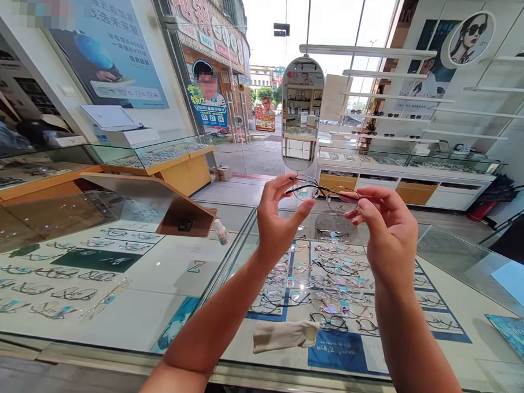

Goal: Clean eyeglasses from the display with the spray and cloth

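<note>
A pair of thin-rimmed eyeglasses (321,190) is held up above the glass display counter, between my two hands. My left hand (281,215) grips one side of the frame with its fingertips, the thumb set apart below. At the other side, my right hand (384,228) pinches the frame between thumb and fingers. The dark temples look folded across the lenses. Below my hands, a beige cleaning cloth (285,336) lies on the counter glass, and rows of eyeglasses (337,266) show around and beneath it.
A small white bottle (221,232) stands left of centre beside a brown wooden panel (187,213). More frames (73,292) fill the left case. Beyond the counter are an oval mirror (301,114), wall shelves (388,98) and low cabinets (401,188). A blue leaflet (510,337) lies at right.
</note>
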Demonstrator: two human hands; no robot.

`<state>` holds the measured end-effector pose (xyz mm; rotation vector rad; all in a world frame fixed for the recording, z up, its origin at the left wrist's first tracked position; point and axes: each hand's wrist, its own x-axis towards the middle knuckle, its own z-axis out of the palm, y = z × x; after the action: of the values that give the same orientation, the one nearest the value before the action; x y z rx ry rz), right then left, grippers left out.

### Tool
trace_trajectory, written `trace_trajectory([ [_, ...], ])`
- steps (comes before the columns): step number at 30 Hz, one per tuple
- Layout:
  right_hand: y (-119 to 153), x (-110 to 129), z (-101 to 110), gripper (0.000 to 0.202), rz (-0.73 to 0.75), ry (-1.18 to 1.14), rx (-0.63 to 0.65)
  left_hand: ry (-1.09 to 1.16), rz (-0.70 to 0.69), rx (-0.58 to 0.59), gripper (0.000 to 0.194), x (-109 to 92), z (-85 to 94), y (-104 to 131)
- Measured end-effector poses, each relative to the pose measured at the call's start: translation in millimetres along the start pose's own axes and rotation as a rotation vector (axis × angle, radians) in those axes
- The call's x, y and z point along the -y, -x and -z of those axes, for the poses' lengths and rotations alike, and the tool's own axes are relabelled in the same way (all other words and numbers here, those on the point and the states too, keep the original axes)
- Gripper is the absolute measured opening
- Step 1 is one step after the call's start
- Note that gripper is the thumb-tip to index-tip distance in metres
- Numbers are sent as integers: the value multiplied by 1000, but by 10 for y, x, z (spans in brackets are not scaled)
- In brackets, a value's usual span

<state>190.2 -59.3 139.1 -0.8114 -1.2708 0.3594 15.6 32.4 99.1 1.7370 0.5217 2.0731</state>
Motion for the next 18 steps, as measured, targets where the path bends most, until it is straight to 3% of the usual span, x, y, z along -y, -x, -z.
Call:
trace_trajectory([
  [10, -16, -56, -18, 23, -64, 27, 16, 59, 65, 25, 54, -10, -21, 17],
  [18, -23, -76, 4, 18, -57, -49, 39, -27, -81, 70, 57, -29, 26, -29],
])
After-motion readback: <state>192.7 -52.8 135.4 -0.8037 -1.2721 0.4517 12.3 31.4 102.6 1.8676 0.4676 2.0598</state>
